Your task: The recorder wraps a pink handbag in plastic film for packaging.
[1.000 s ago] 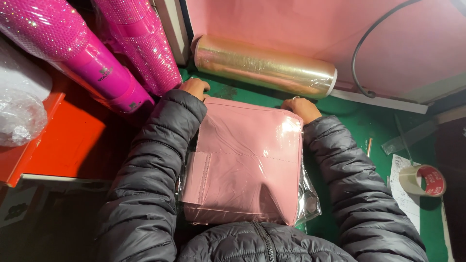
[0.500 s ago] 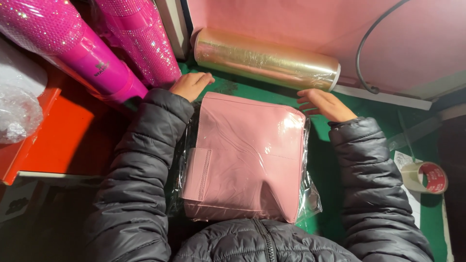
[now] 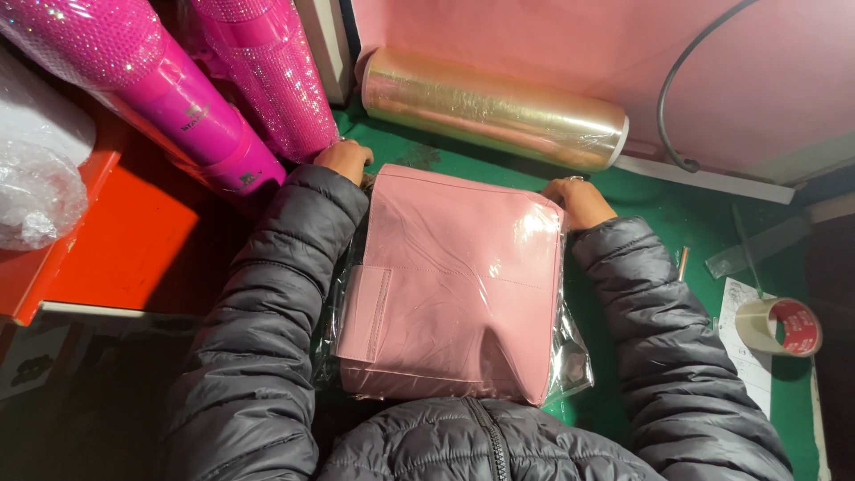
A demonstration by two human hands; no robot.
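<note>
On the green tabletop (image 3: pixel 686 223), pink bag (image 3: pixel 454 285) inside a clear plastic sleeve (image 3: pixel 570 356), left hand (image 3: pixel 343 160) and right hand (image 3: pixel 577 200) with fingers curled on its far corners, gold film roll (image 3: pixel 490 107) behind, tape roll (image 3: pixel 784 325) right.

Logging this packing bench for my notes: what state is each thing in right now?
Pink bag: lying flat on the green table, wrapped in clear plastic.
Left hand: at the bag's far left corner.
Right hand: at the bag's far right corner.
Clear film roll: lying on its side, behind the bag.
Tape roll: lying flat, partly used.
Pink glitter tumblers: tilted, wrapped.
</note>
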